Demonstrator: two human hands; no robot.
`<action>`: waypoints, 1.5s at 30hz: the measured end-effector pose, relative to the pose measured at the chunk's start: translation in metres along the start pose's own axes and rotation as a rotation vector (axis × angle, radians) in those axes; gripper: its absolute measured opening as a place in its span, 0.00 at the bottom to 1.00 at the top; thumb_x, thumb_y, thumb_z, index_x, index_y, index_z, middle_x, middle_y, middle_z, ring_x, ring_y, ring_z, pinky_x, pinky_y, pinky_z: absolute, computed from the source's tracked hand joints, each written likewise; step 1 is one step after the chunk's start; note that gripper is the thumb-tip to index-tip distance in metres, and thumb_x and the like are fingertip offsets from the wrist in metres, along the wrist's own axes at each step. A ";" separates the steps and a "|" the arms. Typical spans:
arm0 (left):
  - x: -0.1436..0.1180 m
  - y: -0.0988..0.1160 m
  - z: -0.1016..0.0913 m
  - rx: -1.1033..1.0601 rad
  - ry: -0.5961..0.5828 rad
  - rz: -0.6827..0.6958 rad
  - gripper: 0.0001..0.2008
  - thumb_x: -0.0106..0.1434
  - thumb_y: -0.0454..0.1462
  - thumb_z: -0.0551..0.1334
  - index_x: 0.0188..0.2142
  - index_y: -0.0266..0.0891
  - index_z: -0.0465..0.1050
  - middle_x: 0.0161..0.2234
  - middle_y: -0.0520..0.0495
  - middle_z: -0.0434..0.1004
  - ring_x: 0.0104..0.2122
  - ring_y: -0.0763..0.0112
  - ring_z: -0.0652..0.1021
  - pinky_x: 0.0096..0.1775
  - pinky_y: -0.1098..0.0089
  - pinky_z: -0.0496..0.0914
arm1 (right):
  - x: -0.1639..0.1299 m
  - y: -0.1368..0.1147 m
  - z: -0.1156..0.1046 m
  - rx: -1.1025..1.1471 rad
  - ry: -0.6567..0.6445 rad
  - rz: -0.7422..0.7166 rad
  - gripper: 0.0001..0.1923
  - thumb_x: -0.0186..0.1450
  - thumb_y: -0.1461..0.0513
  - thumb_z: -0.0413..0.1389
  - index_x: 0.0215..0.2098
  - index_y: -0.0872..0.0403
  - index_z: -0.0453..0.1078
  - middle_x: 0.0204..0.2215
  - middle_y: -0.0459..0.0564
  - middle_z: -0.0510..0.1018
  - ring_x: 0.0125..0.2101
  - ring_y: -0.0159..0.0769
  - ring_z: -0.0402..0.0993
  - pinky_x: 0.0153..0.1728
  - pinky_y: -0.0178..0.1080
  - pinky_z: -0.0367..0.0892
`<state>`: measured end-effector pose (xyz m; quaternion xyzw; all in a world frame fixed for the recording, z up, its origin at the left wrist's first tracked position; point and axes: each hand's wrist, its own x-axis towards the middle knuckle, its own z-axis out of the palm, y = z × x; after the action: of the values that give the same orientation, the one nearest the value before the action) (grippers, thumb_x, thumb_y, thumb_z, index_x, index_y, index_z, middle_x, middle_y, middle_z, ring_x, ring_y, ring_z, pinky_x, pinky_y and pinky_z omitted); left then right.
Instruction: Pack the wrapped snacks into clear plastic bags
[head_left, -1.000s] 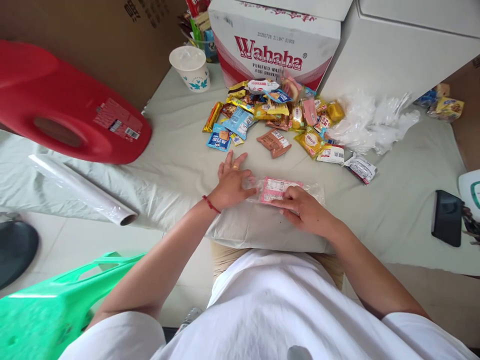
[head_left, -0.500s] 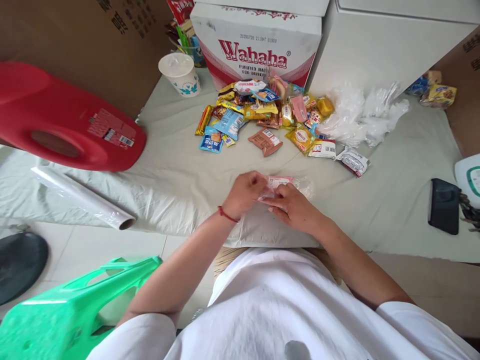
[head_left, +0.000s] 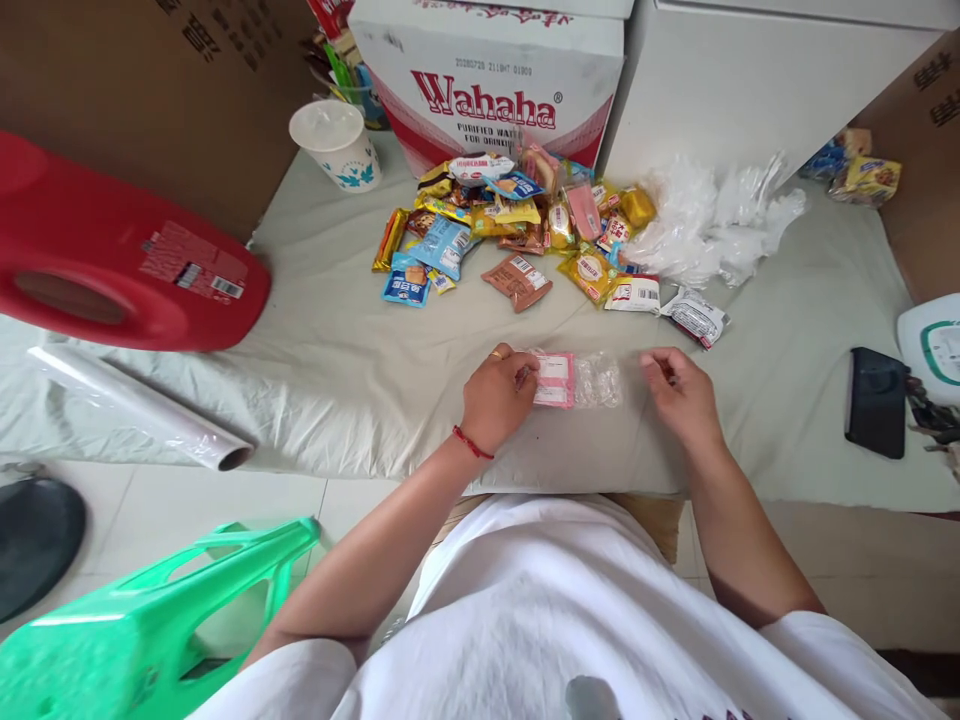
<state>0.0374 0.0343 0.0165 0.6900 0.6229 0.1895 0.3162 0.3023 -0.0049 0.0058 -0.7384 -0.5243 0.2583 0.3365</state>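
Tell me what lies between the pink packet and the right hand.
Head view: crumpled clear plastic beside the pink packet, then bare cloth up to the right hand.

Makeshift packing spot in a home or storeroom: cloth-covered worktop (head_left: 337, 350), snack packets pile (head_left: 517, 225), Wahaha water carton (head_left: 487, 90), cardboard boxes (head_left: 150, 90), plastic-film roll (head_left: 135, 410), tiled floor (head_left: 150, 510).

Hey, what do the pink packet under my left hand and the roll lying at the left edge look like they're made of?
The small pink snack packet, pinned by the left hand, looks like thin printed plastic film inside a crinkly clear wrap, which glints. The long clear roll seems to be glossy transparent plastic film wound on a tube, judging by its sheen and hollow end. The right hand touches neither.
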 end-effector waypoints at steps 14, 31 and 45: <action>0.002 -0.005 -0.002 -0.104 0.002 0.035 0.08 0.64 0.35 0.60 0.38 0.44 0.79 0.34 0.49 0.70 0.32 0.67 0.73 0.36 0.67 0.66 | 0.008 0.013 -0.031 0.125 -0.226 -0.038 0.15 0.64 0.51 0.62 0.40 0.52 0.81 0.30 0.47 0.75 0.29 0.34 0.67 0.33 0.39 0.67; -0.003 0.000 0.005 0.046 0.078 -0.008 0.09 0.66 0.37 0.61 0.40 0.46 0.81 0.35 0.47 0.74 0.36 0.63 0.75 0.36 0.65 0.66 | 0.004 0.025 -0.022 -0.030 -0.025 0.038 0.26 0.67 0.41 0.55 0.43 0.54 0.78 0.33 0.50 0.79 0.31 0.38 0.70 0.37 0.41 0.66; 0.017 -0.007 -0.003 0.079 0.042 -0.193 0.25 0.50 0.49 0.75 0.41 0.41 0.72 0.64 0.34 0.63 0.68 0.40 0.60 0.64 0.44 0.59 | 0.009 -0.027 0.016 -0.229 -0.118 -0.223 0.11 0.67 0.54 0.56 0.35 0.51 0.75 0.38 0.55 0.76 0.36 0.43 0.71 0.39 0.43 0.67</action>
<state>0.0325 0.0515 0.0117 0.6345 0.7002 0.1478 0.2922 0.2767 0.0132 0.0160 -0.6927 -0.6479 0.2006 0.2454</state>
